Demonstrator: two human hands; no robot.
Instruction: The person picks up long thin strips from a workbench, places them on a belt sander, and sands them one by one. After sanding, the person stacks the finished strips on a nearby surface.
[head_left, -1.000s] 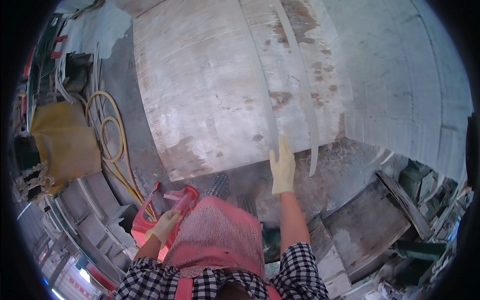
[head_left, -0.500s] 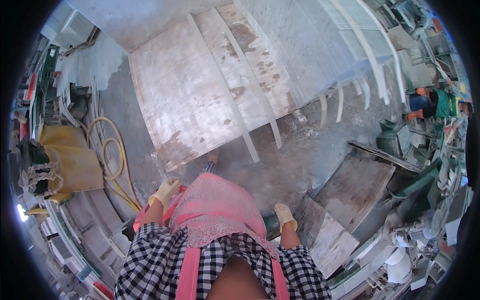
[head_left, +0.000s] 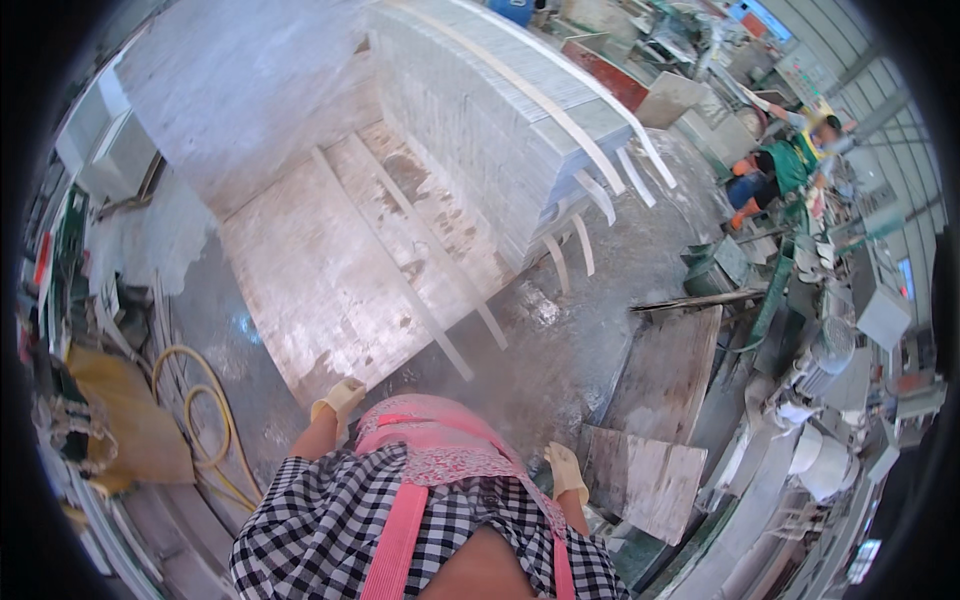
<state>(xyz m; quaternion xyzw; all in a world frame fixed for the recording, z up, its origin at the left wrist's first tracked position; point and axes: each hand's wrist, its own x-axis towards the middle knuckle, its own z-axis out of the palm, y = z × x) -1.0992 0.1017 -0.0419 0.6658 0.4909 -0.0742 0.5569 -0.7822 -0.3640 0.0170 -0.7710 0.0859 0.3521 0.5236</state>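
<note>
My left hand [head_left: 338,398], in a pale cream glove, hangs beside the pink apron [head_left: 425,425] with its fingers loosely bent. No object shows in it. Just ahead of it is the near edge of a large, stained, board-like platform [head_left: 310,270] with two pale strips [head_left: 400,285] lying across it. My right hand [head_left: 565,470], gloved alike, hangs at my other side with its fingers extended and holds nothing visible. Nearest to it is a worn flat board [head_left: 645,480]. A tall stack of thin grey-white slabs [head_left: 470,130] stands on the platform's right part.
A large upright panel [head_left: 240,90] backs the platform. Yellow hose [head_left: 190,400] coils on the wet floor at left, near a tan sheet [head_left: 130,420]. Wooden boards [head_left: 660,375] and a green container [head_left: 718,265] lie at right. A person in a green apron [head_left: 785,170] is beyond.
My view has swung to the right and lifted, bringing more of the slab stack and the other person into sight. I stand nearer the platform. Both hands still hang at my sides.
</note>
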